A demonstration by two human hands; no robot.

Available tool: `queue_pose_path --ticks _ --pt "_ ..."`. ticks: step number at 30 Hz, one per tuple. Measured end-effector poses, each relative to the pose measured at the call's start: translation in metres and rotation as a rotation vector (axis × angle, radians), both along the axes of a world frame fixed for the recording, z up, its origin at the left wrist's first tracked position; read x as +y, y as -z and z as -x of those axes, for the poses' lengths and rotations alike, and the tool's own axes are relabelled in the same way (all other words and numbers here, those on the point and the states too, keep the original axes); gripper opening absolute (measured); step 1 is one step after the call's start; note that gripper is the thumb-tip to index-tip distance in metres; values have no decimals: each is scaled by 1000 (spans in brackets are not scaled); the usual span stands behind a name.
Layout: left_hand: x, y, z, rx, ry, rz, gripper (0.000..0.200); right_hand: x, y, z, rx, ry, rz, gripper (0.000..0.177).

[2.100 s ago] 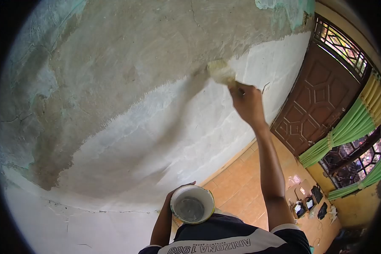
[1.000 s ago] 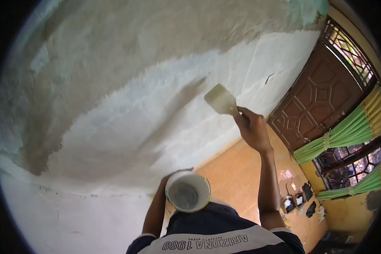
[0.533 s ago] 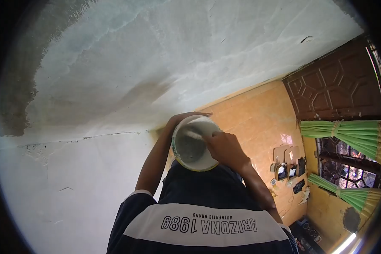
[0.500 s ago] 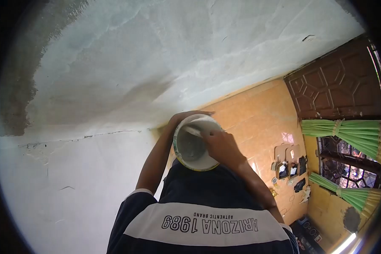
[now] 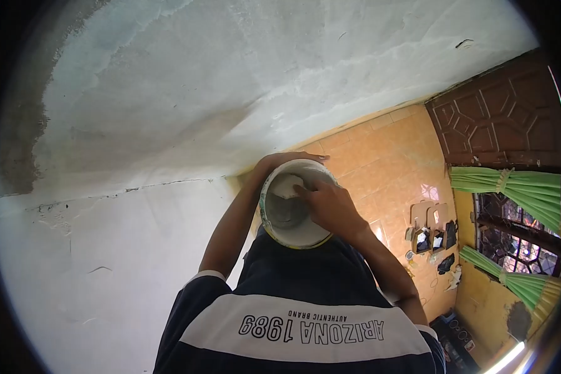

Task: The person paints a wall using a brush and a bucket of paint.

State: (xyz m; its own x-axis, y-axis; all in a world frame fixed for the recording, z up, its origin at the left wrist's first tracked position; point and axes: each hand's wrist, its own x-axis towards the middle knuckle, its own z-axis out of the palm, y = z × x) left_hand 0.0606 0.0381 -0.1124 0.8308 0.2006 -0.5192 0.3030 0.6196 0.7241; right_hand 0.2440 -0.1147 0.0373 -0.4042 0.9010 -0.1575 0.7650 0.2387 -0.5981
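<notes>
Brush in right grip, inside bucket

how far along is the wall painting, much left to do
Done: a broad stretch of the wall looks coated pale. In hand: the right hand dips the brush into the bucket, which the left hand holds by its rim. Left: a darker grey bare patch at the far left edge of the view; whatever lies beyond the frame cannot be judged.
</notes>
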Motion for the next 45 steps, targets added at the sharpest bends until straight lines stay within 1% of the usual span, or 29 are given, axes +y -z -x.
queue_pose_path --ticks 1,3,4,5,7,8,9,10,13,15,16,18,20,23,25,26,28,29,30,32,33,34,36,37,38,41,43,44,45 --pt "2 4 -7 1 3 -1 49 -5 5 6 -42 68 14 49" --pt "4 0 -30 -37 203 -208 56 -9 2 19 -81 120 46 47" --pt "5 6 -29 -38 209 -208 56 -11 -1 23 -120 172 80 46" --pt "5 12 -29 -70 254 -287 56 -12 -4 24 -122 178 82 46" --pt "7 22 -31 -135 334 -451 56 -12 -14 22 -162 194 166 38" --pt "8 27 -31 -167 370 -533 56 -13 -19 21 -164 194 164 38" --pt "10 32 -31 -197 408 -616 56 -17 -24 20 -188 242 184 25" --pt "10 29 -34 -198 409 -616 56 -18 -26 21 -211 292 207 14" --pt "5 2 -39 -146 444 -636 53 -16 -25 25 -166 228 139 13" --pt "2 -24 -35 234 177 -50 55 -9 -13 32 -154 182 115 17" --pt "2 -47 -40 231 181 -54 55 -5 -9 35 -139 124 89 23" --pt "0 -86 -51 285 229 9 69 -2 -14 45 -146 160 56 24" --pt "1 -81 -48 330 184 41 66 0 -11 47 -153 195 15 25" --pt "3 -72 -40 356 114 75 62 -3 -4 21 -131 122 3 30" --pt "7 -63 -34 322 81 85 60 -3 -18 -4 8 13 51 32" --pt "9 -59 -32 304 66 88 59 -3 -20 -17 3 19 39 32" --pt "8 -47 -27 267 32 93 58 -2 -28 -40 220 27 13 29" --pt "-5 -41 -21 256 -163 111 52 2 -37 -49 251 39 0 30" --pt "-5 -41 -18 245 -159 85 52 7 -49 -59 242 43 -27 30" --pt "-3 -42 -12 267 -165 131 49 14 -70 -78 328 219 -101 33" --pt "-2 -42 -10 275 -163 151 48 16 -69 -86 403 301 -230 34" --pt "0 -44 -8 284 -158 170 46 20 -74 -96 391 312 -272 34" --pt "3 -46 -5 309 -149 213 44 27 -85 -114 589 695 -232 35" --pt "4 -48 -5 325 -147 239 43 32 -99 -120 645 758 -273 38" --pt "5 -48 -4 343 -148 270 41 42 -92 -133 764 716 -398 36" --pt "8 -55 -7 320 -132 283 41 70 -127 -143 754 810 -480 31" --pt "5 -66 -10 316 -132 306 41 92 -144 -148 678 805 -671 28" --pt "5 -69 -11 313 -132 293 41 104 -153 -149 681 802 -684 28" --pt "5 -71 -12 318 -113 301 42 117 -164 -149 653 807 -783 28"
